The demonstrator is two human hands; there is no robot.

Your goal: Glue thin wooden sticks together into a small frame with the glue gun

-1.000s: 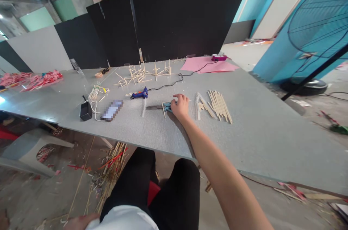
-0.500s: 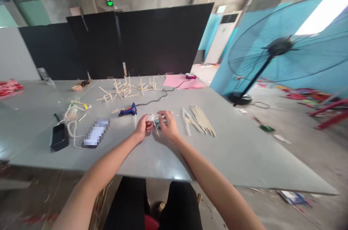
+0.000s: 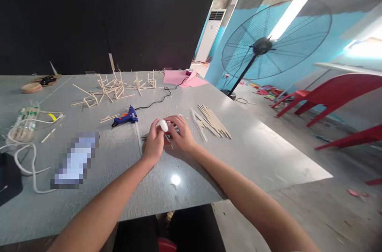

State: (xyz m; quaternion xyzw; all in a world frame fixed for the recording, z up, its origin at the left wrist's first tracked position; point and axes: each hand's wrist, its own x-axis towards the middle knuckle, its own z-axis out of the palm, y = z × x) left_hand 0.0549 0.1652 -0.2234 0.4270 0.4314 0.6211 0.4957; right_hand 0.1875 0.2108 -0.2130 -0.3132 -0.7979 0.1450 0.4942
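My left hand (image 3: 153, 143) is closed on a small white rounded object (image 3: 164, 125), whose kind I cannot make out. Close against it, my right hand (image 3: 182, 136) has its fingers curled and its thumb near the white object; what it pinches is mostly hidden. Thin wooden sticks (image 3: 168, 141) and a bit of something greenish show between and under the hands. Left of them lies a blue glue gun (image 3: 127, 117) with a black cord. To the right, a row of loose wooden sticks (image 3: 215, 120) rests beside clear glue sticks (image 3: 199, 125).
Stick frames (image 3: 115, 87) stand toward the back of the grey table (image 3: 253, 152). On the left are a phone (image 3: 76, 158), a white cable (image 3: 35, 164) and a bagged bundle of sticks (image 3: 26, 123). Pink paper (image 3: 179, 78) lies behind; a large fan (image 3: 262, 46) stands right.
My view has swung right and down, so the table's things appear farther left. My hands have drawn closer together around the white object, which now shows a rounder face.
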